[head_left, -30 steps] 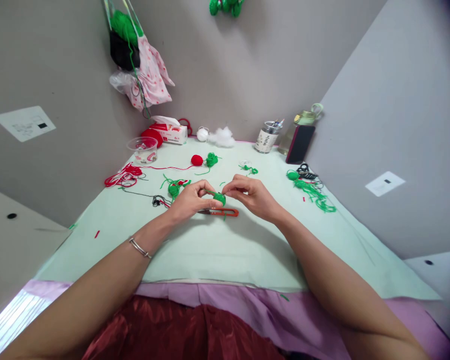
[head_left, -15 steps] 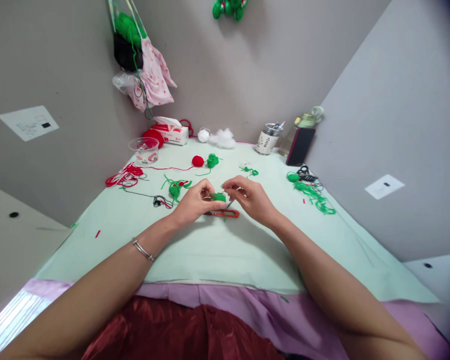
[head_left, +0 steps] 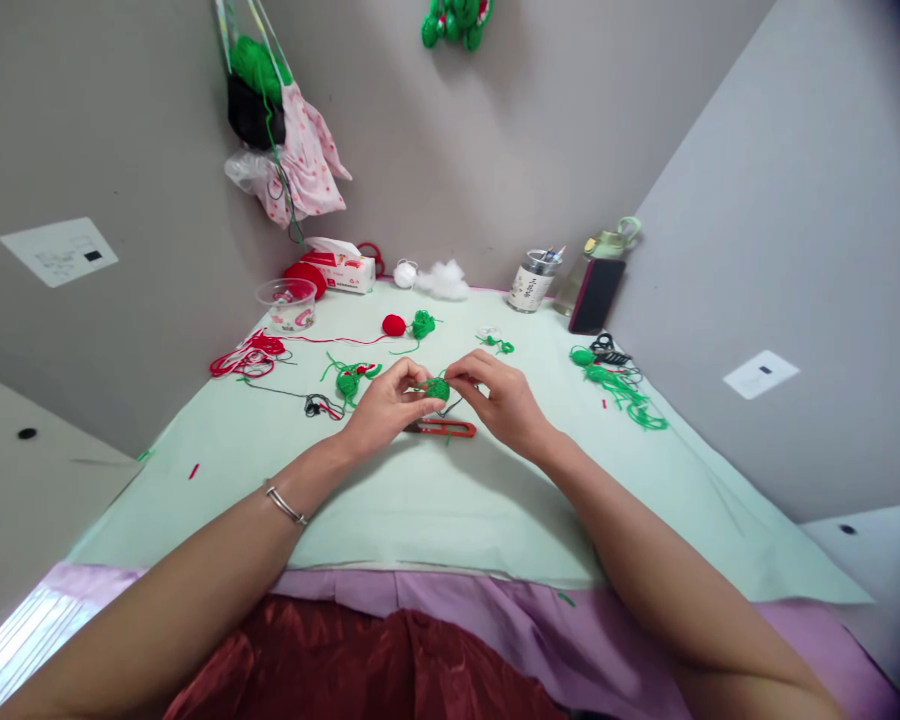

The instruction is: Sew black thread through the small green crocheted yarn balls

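Note:
Between the thumb and fingers of my left hand (head_left: 390, 402) is a small round green crocheted piece (head_left: 437, 389). My right hand (head_left: 499, 398) is closed in a pinch at the right edge of that piece; whatever its fingertips hold is too small to make out. A dark strand (head_left: 451, 407) runs below the right fingers. Just under the hands, orange-handled thread snips (head_left: 450, 428) lie on the pale green tablecloth (head_left: 450, 510). To the left of my left hand rests a green crocheted piece with red and white parts (head_left: 349, 382).
Red yarn (head_left: 251, 355) and a clear plastic cup (head_left: 289, 305) are at the left. Behind are a tissue pack (head_left: 341, 272), white stuffing (head_left: 444, 281), a red ball (head_left: 394, 325), and a pen holder (head_left: 532, 283). A phone (head_left: 597, 296), black scissors (head_left: 607, 350) and green yarn (head_left: 630, 398) lie right.
The green piece has turned in my left hand and shows a rounder face. My right fingers have shifted slightly at its edge. The camera view has moved a little.

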Motion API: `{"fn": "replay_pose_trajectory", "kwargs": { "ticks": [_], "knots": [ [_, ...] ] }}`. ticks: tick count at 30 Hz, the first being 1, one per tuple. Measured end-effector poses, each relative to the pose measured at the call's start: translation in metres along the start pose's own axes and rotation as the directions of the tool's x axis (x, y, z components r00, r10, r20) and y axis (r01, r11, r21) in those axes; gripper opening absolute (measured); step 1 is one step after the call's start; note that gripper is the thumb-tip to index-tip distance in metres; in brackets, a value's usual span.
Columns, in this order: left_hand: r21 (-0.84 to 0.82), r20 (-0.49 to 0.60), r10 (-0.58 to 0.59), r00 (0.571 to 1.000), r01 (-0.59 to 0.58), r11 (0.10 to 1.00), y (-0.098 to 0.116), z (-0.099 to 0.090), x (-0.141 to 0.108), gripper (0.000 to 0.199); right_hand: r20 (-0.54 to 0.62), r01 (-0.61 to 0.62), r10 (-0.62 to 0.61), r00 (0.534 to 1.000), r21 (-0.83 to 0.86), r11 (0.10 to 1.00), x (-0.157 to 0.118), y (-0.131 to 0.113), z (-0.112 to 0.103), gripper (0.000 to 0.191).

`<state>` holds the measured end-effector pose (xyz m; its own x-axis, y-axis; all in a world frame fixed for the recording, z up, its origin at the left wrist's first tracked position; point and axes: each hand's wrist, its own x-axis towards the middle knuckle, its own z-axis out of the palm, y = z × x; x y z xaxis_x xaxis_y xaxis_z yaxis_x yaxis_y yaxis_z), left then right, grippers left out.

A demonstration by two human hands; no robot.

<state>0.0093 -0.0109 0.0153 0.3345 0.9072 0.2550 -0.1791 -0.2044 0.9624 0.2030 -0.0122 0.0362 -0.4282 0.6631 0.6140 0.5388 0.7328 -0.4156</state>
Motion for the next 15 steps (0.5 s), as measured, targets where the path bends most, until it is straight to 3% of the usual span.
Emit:
{"fn": "replay_pose_trajectory", "kwargs": {
  "ticks": [5, 11, 13, 15],
  "knots": [
    [0.011, 0.028, -0.018, 0.999, 0.018, 1.0, 0.002, 0.0, 0.0, 0.042, 0.027, 0.082, -0.08, 0.996, -0.04, 0.996, 0.0, -0.01, 0.0, 0.013],
    [0.213, -0.028, -0.053, 0.998, 0.057, 0.975, -0.007, -0.002, -0.001, 0.037, 0.252, 0.254, -0.154, 0.955, -0.436, 0.863, -0.005, -0.017, 0.005, 0.019],
    [0.299, -0.051, -0.055, 0.997, 0.068, 0.952, -0.009, -0.003, 0.0, 0.033, 0.217, 0.252, -0.173, 0.961, -0.417, 0.873, -0.004, -0.024, 0.005, 0.022],
    [0.374, -0.092, -0.019, 0.996, 0.052, 0.926, -0.009, -0.006, 0.002, 0.03, 0.059, 0.172, -0.162, 0.985, -0.242, 0.955, 0.0, -0.036, -0.002, 0.02]
  ]
}}
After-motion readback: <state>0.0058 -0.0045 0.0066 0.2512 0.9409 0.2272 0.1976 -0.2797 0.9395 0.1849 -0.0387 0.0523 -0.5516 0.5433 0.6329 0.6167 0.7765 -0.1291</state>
